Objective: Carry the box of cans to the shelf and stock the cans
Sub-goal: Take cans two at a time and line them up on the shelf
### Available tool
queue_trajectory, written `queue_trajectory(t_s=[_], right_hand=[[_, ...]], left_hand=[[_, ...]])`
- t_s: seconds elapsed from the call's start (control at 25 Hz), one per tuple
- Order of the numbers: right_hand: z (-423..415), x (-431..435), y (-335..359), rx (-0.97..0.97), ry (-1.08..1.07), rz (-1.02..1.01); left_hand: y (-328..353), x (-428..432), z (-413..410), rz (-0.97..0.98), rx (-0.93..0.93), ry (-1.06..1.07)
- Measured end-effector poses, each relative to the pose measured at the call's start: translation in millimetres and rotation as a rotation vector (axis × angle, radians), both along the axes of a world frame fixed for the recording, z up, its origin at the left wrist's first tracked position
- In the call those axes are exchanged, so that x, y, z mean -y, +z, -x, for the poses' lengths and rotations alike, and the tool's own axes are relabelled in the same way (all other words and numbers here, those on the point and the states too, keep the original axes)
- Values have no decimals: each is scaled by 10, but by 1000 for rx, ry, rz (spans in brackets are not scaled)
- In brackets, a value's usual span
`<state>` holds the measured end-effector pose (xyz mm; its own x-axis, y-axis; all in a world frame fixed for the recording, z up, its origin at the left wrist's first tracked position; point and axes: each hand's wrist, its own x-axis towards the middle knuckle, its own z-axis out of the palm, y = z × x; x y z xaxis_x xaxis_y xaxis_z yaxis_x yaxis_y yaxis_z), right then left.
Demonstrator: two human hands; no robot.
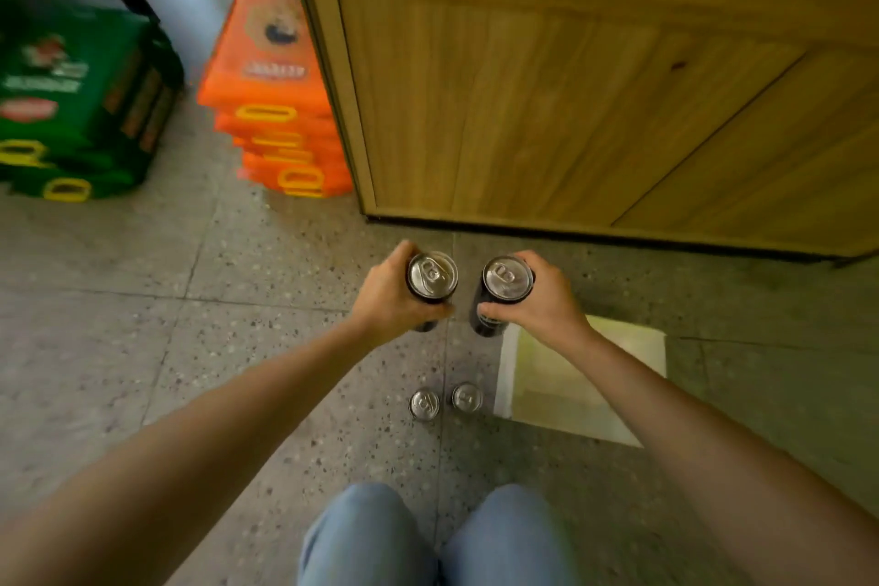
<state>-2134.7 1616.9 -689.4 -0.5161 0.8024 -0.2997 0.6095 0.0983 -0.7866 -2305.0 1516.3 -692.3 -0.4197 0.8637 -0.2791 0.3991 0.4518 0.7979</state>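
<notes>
Two dark cans, labels unreadable: left grip wraps one, right grip the other.

Shop or drinks-store stockroom, viewed from head height looking down. Just left of the pale wooden cabinet, a stack of orange beverage cases with yellow-edged carry-handle cut-outs; further left of the cabinet, well apart from it, a second stack of green branded cases of like build, the quantity suggesting retail stock. In front of the cabinet, speckled terrazzo floor bearing two upright drink cans and an opened pale cardboard box.
</notes>
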Motion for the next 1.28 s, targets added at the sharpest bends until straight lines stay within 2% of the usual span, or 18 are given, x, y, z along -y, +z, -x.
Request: queue_trajectory(t_s=[0.4, 0.6, 0.8, 1.0, 1.28], right_hand=[[81, -220, 4232, -104, 81, -31], [93, -389, 5691, -169, 123, -143], [28, -827, 6484, -215, 107, -294], [26, -1539, 6983, -298, 91, -366], [295, -2599, 7087, -412, 56, -336]], left_hand=[[4223, -322, 281, -119, 33, -233], [5560, -513, 243, -250, 47, -311], [6300, -995, 168, -398, 22, -303], [6893, -1649, 60, -484, 95, -249], [7101, -2593, 84, -514, 255, -93]])
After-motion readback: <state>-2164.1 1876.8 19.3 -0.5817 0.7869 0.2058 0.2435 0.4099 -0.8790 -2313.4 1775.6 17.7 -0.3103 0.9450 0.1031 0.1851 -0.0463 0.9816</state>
